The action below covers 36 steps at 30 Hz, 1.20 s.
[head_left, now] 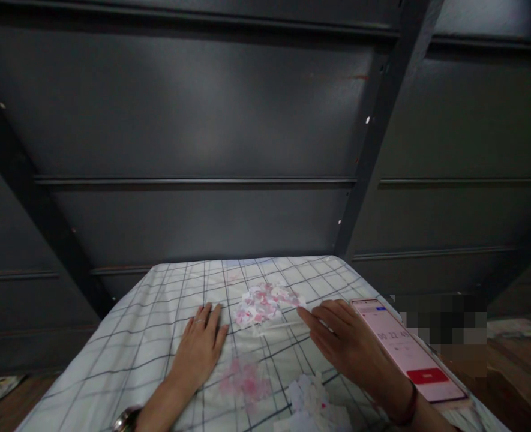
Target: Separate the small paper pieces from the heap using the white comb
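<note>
My left hand (201, 348) lies palm down on the checked cloth, fingers spread, with a ring on one finger. To its right is a heap of small white and pink paper scraps (260, 303). My right hand (341, 336) hovers at the heap's right edge, its fingers drawn together and pointing left. A thin white strip (278, 327) runs along the heap's near side towards these fingers; whether they grip it is unclear. Nearer me, a blurred pink patch (246, 379) shows on the cloth. Loose white paper scraps (314, 405) lie at the bottom, below my right hand.
A phone (409, 354) with a running timer lies along the right side of the table, beside my right forearm. White cloth with dark lines covers the table (130, 336). Behind it rises a dark metal panel wall (202, 120).
</note>
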Each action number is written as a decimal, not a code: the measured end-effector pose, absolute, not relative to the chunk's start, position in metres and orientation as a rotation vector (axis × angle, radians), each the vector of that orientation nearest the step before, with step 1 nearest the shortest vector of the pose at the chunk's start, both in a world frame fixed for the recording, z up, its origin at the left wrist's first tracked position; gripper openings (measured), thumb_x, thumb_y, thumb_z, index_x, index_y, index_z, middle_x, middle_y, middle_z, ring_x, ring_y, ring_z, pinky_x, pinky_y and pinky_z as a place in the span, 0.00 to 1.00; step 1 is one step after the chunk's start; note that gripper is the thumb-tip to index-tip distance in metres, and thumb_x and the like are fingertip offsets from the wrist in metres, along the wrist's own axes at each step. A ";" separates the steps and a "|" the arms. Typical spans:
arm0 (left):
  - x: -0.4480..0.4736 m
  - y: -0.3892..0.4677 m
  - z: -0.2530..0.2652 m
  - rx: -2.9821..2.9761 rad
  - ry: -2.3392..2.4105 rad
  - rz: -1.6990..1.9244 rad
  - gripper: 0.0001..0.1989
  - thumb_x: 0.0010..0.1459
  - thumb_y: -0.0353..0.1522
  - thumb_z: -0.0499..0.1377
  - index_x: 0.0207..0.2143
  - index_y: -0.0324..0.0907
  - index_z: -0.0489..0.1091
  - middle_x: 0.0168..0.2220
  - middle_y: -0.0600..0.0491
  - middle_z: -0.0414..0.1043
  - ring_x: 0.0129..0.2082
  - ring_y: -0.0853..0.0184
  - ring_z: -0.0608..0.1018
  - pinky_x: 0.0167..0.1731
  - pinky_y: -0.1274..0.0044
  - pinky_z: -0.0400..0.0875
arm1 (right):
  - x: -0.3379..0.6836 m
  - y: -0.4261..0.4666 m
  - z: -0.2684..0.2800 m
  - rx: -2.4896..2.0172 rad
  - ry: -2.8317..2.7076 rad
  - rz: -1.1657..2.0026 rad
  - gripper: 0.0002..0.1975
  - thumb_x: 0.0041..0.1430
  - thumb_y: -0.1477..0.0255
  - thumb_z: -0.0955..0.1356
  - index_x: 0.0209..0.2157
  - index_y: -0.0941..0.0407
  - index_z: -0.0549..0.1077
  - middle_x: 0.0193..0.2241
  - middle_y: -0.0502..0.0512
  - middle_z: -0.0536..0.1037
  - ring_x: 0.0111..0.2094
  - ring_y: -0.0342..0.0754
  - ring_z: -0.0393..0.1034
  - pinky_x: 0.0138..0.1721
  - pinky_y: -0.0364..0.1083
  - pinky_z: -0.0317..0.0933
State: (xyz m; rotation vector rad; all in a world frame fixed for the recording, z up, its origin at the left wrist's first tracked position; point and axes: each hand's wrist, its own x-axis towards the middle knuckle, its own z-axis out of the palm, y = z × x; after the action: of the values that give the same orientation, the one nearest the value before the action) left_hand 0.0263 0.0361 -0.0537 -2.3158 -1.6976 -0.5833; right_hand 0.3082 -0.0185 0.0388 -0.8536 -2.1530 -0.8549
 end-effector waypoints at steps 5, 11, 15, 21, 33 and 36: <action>0.027 0.036 -0.054 -2.306 -1.696 -0.578 0.22 0.62 0.38 0.45 0.55 0.37 0.61 0.55 0.39 0.63 0.56 0.53 0.64 0.50 0.61 0.62 | 0.314 -0.022 0.043 -0.867 -2.117 -0.853 0.15 0.59 0.81 0.60 0.47 0.58 0.66 0.28 0.54 0.72 0.31 0.45 0.64 0.33 0.47 0.61; 0.027 0.036 -0.053 -2.330 -1.708 -0.595 0.22 0.62 0.38 0.45 0.55 0.36 0.60 0.56 0.39 0.62 0.56 0.51 0.63 0.51 0.60 0.60 | 0.323 -0.017 0.033 -0.897 -2.153 -0.793 0.15 0.57 0.82 0.61 0.46 0.57 0.66 0.29 0.54 0.71 0.32 0.47 0.63 0.34 0.48 0.61; 0.028 0.036 -0.052 -2.329 -1.723 -0.600 0.23 0.62 0.39 0.45 0.55 0.36 0.60 0.56 0.38 0.62 0.56 0.50 0.63 0.50 0.60 0.61 | 0.330 -0.016 0.027 -0.961 -2.129 -0.781 0.16 0.58 0.81 0.61 0.48 0.57 0.64 0.31 0.54 0.71 0.34 0.47 0.62 0.35 0.49 0.60; 0.028 0.035 -0.051 -2.331 -1.720 -0.546 0.24 0.63 0.39 0.43 0.55 0.35 0.60 0.56 0.38 0.62 0.56 0.51 0.63 0.51 0.60 0.61 | 0.334 -0.011 0.032 -0.887 -2.151 -0.673 0.16 0.58 0.82 0.60 0.47 0.56 0.65 0.29 0.53 0.70 0.31 0.46 0.62 0.33 0.47 0.60; 0.028 0.038 -0.054 -2.305 -1.670 -0.513 0.23 0.62 0.39 0.43 0.55 0.36 0.61 0.55 0.40 0.63 0.56 0.52 0.64 0.50 0.61 0.62 | 0.340 -0.001 0.026 -0.820 -2.178 -0.489 0.15 0.57 0.83 0.61 0.44 0.55 0.66 0.31 0.52 0.72 0.32 0.44 0.63 0.33 0.46 0.58; 0.029 0.037 -0.052 -2.288 -1.691 -0.491 0.23 0.63 0.38 0.43 0.54 0.37 0.61 0.56 0.40 0.62 0.55 0.53 0.65 0.51 0.63 0.61 | 0.348 0.001 0.030 -0.843 -2.184 -0.462 0.11 0.58 0.82 0.60 0.39 0.55 0.67 0.28 0.51 0.72 0.30 0.44 0.63 0.31 0.46 0.57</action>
State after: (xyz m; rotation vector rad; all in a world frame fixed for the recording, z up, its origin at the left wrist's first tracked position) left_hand 0.0287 0.0366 -0.0516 -2.2878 -1.6911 -0.4913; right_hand 0.3478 0.0009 0.0305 -0.8425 -2.1842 -0.4624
